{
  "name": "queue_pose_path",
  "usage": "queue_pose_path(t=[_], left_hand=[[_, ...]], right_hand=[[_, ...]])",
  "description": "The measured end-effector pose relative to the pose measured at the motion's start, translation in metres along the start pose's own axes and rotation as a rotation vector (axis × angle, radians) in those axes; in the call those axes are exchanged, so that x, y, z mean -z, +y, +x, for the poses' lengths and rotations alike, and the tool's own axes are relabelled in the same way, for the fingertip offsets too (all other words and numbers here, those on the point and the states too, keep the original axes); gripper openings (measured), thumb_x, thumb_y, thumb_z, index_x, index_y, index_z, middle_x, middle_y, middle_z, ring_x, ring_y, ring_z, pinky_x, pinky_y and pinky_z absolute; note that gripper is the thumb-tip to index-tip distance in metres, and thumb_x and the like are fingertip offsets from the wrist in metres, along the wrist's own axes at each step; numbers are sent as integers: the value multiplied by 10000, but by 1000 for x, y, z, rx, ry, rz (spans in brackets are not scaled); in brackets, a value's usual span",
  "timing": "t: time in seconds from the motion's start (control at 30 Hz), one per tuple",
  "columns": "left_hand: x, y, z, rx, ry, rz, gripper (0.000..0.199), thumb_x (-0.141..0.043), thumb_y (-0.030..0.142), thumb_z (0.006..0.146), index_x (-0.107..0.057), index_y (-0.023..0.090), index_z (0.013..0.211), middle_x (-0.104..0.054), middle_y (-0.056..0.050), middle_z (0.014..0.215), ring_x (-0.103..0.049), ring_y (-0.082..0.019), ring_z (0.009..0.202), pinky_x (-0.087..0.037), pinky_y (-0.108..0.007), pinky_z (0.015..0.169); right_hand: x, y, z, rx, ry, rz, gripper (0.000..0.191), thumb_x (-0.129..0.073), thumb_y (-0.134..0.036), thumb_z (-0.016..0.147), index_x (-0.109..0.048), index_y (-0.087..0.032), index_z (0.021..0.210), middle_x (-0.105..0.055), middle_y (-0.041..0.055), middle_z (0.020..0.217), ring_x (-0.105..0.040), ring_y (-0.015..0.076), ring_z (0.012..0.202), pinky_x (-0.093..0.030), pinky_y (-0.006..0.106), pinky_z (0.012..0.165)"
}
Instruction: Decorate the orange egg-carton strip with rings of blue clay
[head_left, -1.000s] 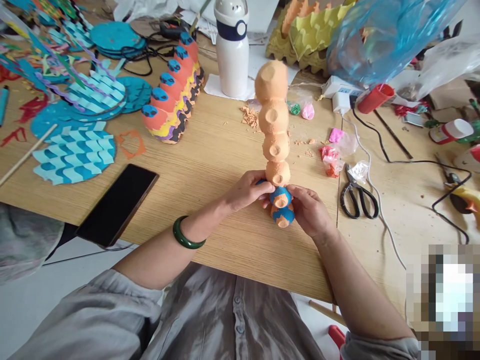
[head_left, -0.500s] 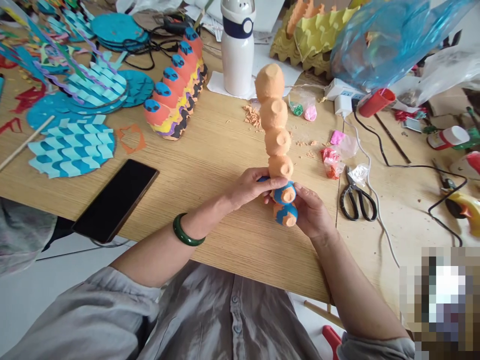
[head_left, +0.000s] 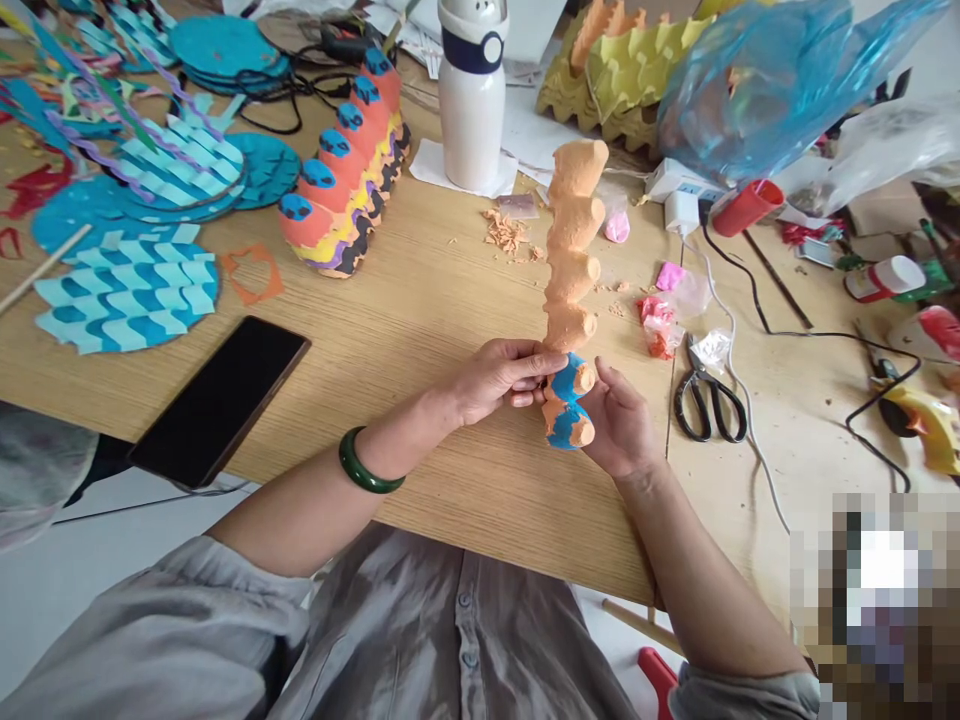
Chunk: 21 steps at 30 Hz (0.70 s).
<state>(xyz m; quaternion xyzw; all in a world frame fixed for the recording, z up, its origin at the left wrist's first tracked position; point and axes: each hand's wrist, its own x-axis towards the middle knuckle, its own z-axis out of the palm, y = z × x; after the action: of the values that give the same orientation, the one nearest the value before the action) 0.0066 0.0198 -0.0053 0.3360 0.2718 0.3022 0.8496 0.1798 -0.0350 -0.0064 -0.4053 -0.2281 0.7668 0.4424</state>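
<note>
Currently, an egg-carton strip w/ blue-painted lower cups is held nearly upright above the table, well to the right of the phone. Its lower end is gripped by the L hand, fingers closed around the cups from the phone side, while the R hand is kept half open, fingers curled against the far side. Scissors are seen farther right of the phone, past the strip; a painted carton caterpillar is placed beyond the phone, w/ teal paper scales beside it.

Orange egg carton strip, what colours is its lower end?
Lower end shows blue patches on orange, best in the head view.
</note>
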Motion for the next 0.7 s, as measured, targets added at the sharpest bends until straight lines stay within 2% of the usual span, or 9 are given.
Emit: queue_pose_path(t=[0.13, 0.27, 0.4, 0.5, 0.6, 0.7], left_hand=[[2, 1, 2, 15, 42, -89, 464, -947, 433, 698, -605, 121, 660, -434, 61, 586, -342, -14, 483, -326, -162, 437], [4, 0, 3, 46, 19, -128, 463, -921, 449, 735, -594, 135, 641, -394, 67, 562, -353, -32, 500, -377, -173, 470], [3, 0, 1, 36, -31, -83, 441, -953, 441, 685, -679, 110, 785, -562, 25, 676, -488, -48, 584, -440, -190, 551], [3, -3, 1, 7, -1, 47, 489, -993, 394, 612, -718, 105, 895, -658, 3, 746, -563, -67, 628, -452, -216, 597], [5, -6, 3, -63, 46, 134, 501, -975, 452, 624, -728, 101, 881, -680, -8, 752, -575, -78, 629, -449, -245, 609], [7, -8, 4, -97, 23, 175, 476, -954, 458, 666, -747, 108, 913, -697, -19, 778, -603, -95, 664, -474, -263, 641]], right_hand=[[0, -1, -2, 77, -6, -2, 236, -830, -488, 755, -758, -280, 839, -809, 19, 879, -748, 289, 1075, -618, 448, 973], [1, 1, 0, 101, 14, -6, 282, -907, -494, 689, -772, -278, 810, -809, 9, 840, -761, 274, 990, -626, 427, 940], [6, 2, 2, 130, 56, -4, 286, -907, -512, 694, -780, -283, 809, -799, -15, 795, -750, 219, 802, -641, 396, 875], [8, 2, 2, 140, 89, -26, 285, -890, -524, 716, -774, -276, 795, -788, -23, 765, -722, 191, 703, -646, 375, 819], [5, 2, 0, 156, 72, -52, 314, -841, -564, 753, -767, -263, 806, -786, 2, 776, -748, 224, 778, -644, 400, 830], [2, 2, -2, 204, 57, -83, 319, -825, -563, 760, -766, -258, 832, -792, 20, 824, -761, 250, 864, -640, 419, 847]])
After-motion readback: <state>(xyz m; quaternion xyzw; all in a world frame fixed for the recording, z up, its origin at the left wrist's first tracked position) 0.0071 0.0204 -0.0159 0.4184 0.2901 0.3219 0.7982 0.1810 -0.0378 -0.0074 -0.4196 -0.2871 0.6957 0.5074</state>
